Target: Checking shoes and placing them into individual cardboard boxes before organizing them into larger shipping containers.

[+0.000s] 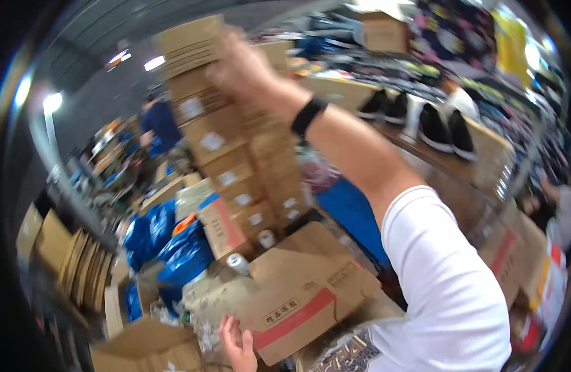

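Note:
My right hand (239, 65) is raised to the upper part of a tall stack of brown cartons (226, 146). It is at the right side of the top carton (192, 43); motion blur smears its fingers, so whether it grips the carton cannot be made out. Low in front, my left hand (237, 344) has its fingers apart and nothing in them. It is beside the left edge of a large brown carton (304, 291) with a red stripe. A white roll (237, 264) lies just beyond that carton.
Blue plastic bags (187, 251) and an opened carton (146, 344) are at the left. Black shoes (435, 129) stand on a shelf at the right, with piled goods behind. Flattened cardboard (84, 266) leans far left. Another person (160, 124) is beyond the stack.

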`<state>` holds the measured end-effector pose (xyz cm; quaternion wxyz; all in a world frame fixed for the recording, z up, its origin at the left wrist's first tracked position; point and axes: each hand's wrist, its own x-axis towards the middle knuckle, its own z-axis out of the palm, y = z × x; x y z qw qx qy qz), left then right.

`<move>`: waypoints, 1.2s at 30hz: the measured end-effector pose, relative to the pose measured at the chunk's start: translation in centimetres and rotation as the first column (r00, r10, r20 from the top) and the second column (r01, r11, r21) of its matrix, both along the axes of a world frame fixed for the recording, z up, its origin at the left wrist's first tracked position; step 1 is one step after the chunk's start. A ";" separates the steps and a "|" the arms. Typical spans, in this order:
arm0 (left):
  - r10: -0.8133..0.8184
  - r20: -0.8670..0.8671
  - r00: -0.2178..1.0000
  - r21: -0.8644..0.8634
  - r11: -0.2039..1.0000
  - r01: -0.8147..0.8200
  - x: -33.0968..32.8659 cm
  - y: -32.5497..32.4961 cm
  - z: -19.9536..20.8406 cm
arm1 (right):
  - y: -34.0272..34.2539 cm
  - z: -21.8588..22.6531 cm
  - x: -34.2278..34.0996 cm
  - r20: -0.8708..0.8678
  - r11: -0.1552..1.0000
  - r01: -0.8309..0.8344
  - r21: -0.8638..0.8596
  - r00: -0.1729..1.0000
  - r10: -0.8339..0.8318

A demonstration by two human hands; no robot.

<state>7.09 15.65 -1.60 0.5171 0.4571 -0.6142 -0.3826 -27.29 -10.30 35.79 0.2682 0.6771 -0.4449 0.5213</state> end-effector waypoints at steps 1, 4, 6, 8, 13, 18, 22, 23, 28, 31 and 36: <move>-0.091 0.025 0.996 0.000 0.996 0.091 0.0 0.3 -0.5 | 1.0 -3.7 -1.3 -0.300 0.838 -0.098 -0.536 0.951 -0.080; -0.075 0.252 0.965 0.062 0.996 0.062 0.9 0.7 -1.8 | 13.2 -12.2 -5.1 -0.638 0.994 0.065 0.086 0.770 0.005; -0.129 0.391 0.911 0.104 0.990 0.096 0.8 0.0 -2.9 | 17.1 -13.3 -10.9 -0.575 0.707 0.325 0.628 0.806 0.141; -0.144 0.454 0.879 0.068 0.990 0.128 -0.6 -0.2 -2.0 | 19.6 -12.7 -20.2 -0.442 0.447 0.395 0.803 0.897 0.001; -0.190 0.425 0.885 0.058 0.981 0.183 -4.6 -0.5 -0.2 | 27.4 -9.4 -45.0 -0.571 0.189 0.858 0.477 0.467 -0.676; -0.177 0.641 0.747 -0.040 0.964 0.263 -5.1 -1.2 -2.5 | 27.2 -11.8 -48.1 -0.539 0.166 0.818 0.551 0.501 -0.677; -0.184 0.730 0.659 -0.011 0.960 0.280 -4.2 -1.7 -4.5 | 27.4 -13.7 -50.7 -0.416 0.068 0.774 0.629 0.410 -0.812; -0.159 0.708 0.688 0.019 0.978 0.206 -3.3 -0.8 -4.1 | 25.6 -15.2 -46.9 -0.448 -0.052 0.721 0.690 0.370 -0.814; -0.133 0.711 0.691 -0.024 0.977 0.212 -2.4 0.7 -5.0 | 25.4 -15.3 -51.4 -0.428 0.249 0.791 0.559 0.532 -0.731; -0.169 0.678 0.715 0.057 0.982 0.179 -3.0 0.9 -5.2 | 23.2 -15.7 -52.3 -0.144 0.572 0.532 0.624 0.798 -0.585; -0.171 0.608 0.775 0.045 0.982 0.182 -3.4 1.6 -3.3 | 22.1 -16.4 -46.9 -0.495 0.262 0.807 0.530 0.545 -0.676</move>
